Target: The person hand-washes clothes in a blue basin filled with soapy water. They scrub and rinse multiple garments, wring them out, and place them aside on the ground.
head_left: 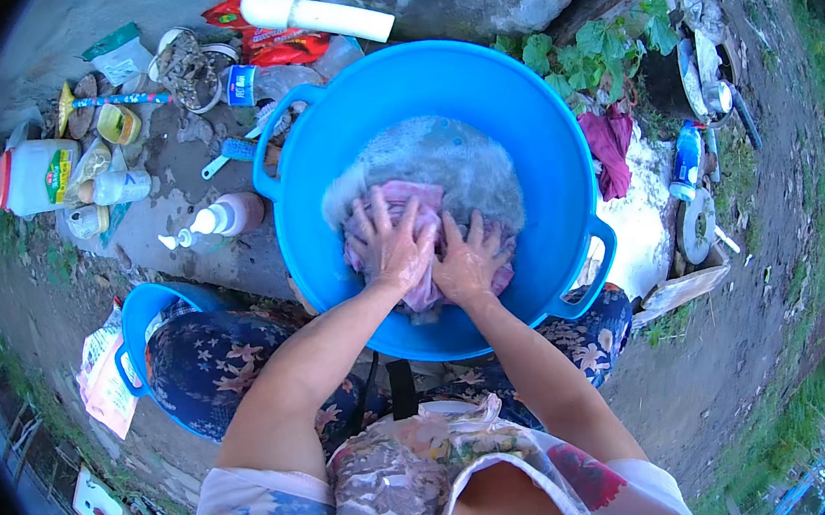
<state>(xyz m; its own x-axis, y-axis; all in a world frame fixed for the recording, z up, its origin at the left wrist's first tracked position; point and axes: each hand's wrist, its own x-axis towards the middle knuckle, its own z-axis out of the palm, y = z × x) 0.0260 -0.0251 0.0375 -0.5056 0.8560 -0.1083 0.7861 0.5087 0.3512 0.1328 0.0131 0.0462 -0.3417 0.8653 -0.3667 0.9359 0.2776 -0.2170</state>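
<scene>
Lying near the middle of the frame, a pink cloth (424, 291) sits in foamy water (457, 157) inside a big blue tub (547, 148). The left hand (393, 247) rests on top of it, fingers spread apart. Just beside it, the right hand (469, 260) touches the cloth too, its fingers also apart. A pump bottle (232, 215) stands left of the tub. A small blue bucket (148, 302) is at the lower left, and green leaves (600, 49) grow at the upper right.
</scene>
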